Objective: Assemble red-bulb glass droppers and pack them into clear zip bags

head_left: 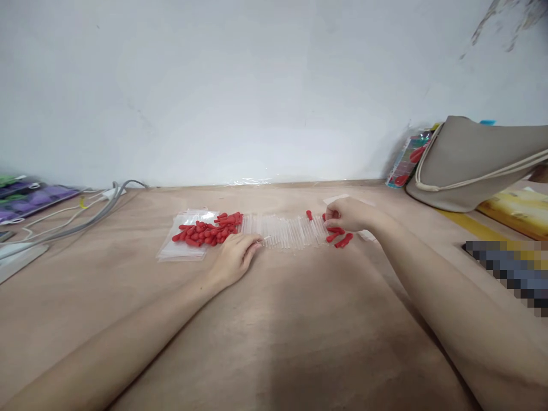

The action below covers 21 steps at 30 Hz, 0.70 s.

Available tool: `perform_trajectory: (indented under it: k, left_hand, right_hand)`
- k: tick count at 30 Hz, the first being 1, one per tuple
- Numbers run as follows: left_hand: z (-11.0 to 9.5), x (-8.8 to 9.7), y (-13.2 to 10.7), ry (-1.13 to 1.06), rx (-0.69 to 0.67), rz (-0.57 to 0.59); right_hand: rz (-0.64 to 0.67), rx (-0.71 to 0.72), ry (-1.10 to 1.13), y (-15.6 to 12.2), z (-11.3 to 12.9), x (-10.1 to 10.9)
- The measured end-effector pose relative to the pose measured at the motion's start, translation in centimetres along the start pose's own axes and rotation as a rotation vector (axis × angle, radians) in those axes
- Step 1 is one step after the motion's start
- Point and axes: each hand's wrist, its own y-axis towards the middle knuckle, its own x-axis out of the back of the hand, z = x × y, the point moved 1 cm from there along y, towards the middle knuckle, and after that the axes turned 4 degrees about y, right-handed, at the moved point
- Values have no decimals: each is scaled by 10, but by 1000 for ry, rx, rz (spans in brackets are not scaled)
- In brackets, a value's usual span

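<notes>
Along the table, the right grip seemingly pinches a red bulb, the left grip a clear tube; light, straight handling would suit both.

Bare left hand and bare right hand, narrow wrists, uncovered forearms widening behind.

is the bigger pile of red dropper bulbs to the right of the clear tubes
No, the bigger pile of red dropper bulbs lies left of the clear tubes, mostly on clear plastic bags.
</notes>
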Motion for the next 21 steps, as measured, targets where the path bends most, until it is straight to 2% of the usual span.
perform_trajectory:
  k: [2, 4, 8, 10, 15, 21]
  left_hand:
    - [-4, 2, -1, 48, -50, -45]
    - [-7, 5, 1, 78, -77, -43]
    - [-9, 6, 3, 88, -72, -31]
    - [-8, 5, 3, 89, -71, -25]
    - [-6, 3, 1, 83, -57, 0]
    - [-7, 3, 2, 67, -51, 10]
  right_hand:
    - [17, 56, 90, -4, -2, -3]
    - [38, 107, 144, -11, -6, -6]
    - [221, 142, 199, -25, -19, -12]
    - [273, 131, 217, -27, -23, -14]
    - [267, 166, 231, -25, -24, -15]
    - [188, 186, 177, -25, -21, -18]
